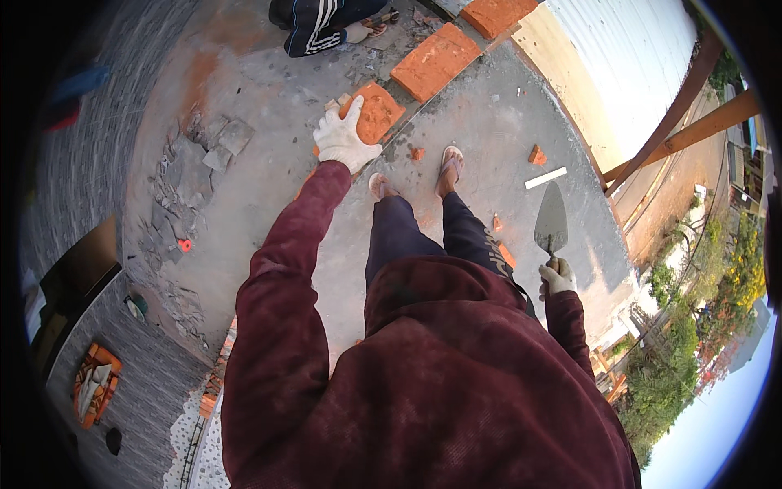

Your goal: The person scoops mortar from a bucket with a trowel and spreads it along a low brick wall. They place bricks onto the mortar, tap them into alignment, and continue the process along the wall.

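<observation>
My left hand (344, 140) wears a white glove and grips an orange brick (380, 112), thumb over its top and fingers at its left side. That brick lies at the near end of a diagonal row, with a second brick (437, 62) and a third brick (498, 15) farther off to the right. A thin line runs along the row's right edge. Low on the right, my gloved right hand (557, 277) is closed round the handle of a pointed trowel (552, 218). Its grey blade points away from me, over the concrete floor.
A crouching person's gloved hand (357, 33) is beyond the row. Broken rubble (191, 167) lies left. Brick pieces (537, 155) and a white strip (546, 178) lie on the floor (489, 122). Past the floor's right edge stands a slanted beam (692, 134).
</observation>
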`<state>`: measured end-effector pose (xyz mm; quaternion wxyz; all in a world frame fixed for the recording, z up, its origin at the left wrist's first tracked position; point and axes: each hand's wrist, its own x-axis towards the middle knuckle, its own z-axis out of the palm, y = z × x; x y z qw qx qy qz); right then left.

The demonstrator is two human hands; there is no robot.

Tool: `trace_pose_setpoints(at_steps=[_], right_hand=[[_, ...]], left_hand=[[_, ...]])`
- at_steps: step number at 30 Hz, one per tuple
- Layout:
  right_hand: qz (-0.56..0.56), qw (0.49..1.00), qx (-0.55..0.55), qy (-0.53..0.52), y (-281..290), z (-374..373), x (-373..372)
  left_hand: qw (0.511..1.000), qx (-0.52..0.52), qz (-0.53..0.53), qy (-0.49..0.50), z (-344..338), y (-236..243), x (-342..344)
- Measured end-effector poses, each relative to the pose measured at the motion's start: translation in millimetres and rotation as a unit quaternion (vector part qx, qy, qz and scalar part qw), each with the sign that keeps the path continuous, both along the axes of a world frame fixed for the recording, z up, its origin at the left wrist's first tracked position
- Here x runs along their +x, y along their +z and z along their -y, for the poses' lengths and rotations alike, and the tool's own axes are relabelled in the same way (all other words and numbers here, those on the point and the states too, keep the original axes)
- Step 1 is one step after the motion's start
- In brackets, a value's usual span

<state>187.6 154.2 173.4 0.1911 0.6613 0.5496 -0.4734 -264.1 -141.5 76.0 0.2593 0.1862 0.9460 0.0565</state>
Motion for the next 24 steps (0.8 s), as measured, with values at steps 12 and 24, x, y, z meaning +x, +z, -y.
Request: trace_pose_setpoints(at_steps=[12, 24], right_hand=[[-0.005, 0.994, 0.005, 0.107, -0.6, -12.7, -58.0], [-0.3, 0.953, -0.026, -0.031, 50.5, 19.0, -134.4]], left_hand=[[1.0, -0.011, -0.009, -0.016, -0.5, -4.3, 5.7], [0.998, -0.011, -0.046, -0.036, -6.3, -33.8, 14.0]])
